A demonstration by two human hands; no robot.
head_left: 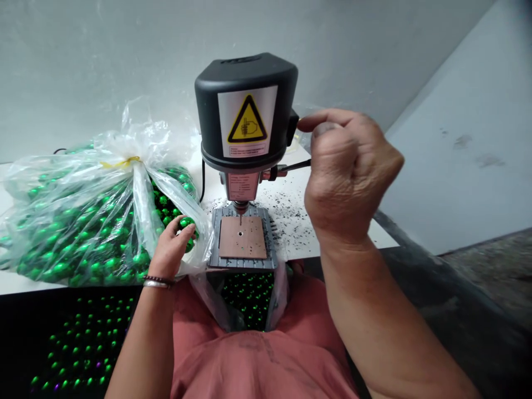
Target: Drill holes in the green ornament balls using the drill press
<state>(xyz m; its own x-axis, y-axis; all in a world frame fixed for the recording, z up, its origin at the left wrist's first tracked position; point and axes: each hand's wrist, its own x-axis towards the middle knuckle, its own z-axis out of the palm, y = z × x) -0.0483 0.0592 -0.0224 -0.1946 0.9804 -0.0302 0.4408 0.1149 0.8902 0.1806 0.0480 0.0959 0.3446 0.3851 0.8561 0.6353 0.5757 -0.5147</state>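
My left hand (pixel 173 244) is at the torn opening of a clear plastic bag (pixel 137 205), its fingers and thumb closed on a shiny green ball (pixel 187 221). Another green ball shows just under the thumb. My right hand (pixel 344 172) is raised beside a small black drill press (pixel 245 111). Its index finger reaches to the dark switch box (pixel 292 127) on the machine's side. The other fingers are curled where the black feed handle (pixel 297 165) runs into the fist, which hides the handle's end. Below the drill bit (pixel 240 219) lies a square wooden plate (pixel 242 244) with a hole.
Many green balls fill the bag, tied with a yellow strip (pixel 120 162). Dark shavings (pixel 286 216) litter the white table (pixel 303 244) around the slotted metal base (pixel 216 260). More green balls (pixel 249 299) lie in plastic below the table edge and at lower left. A wall stands behind.
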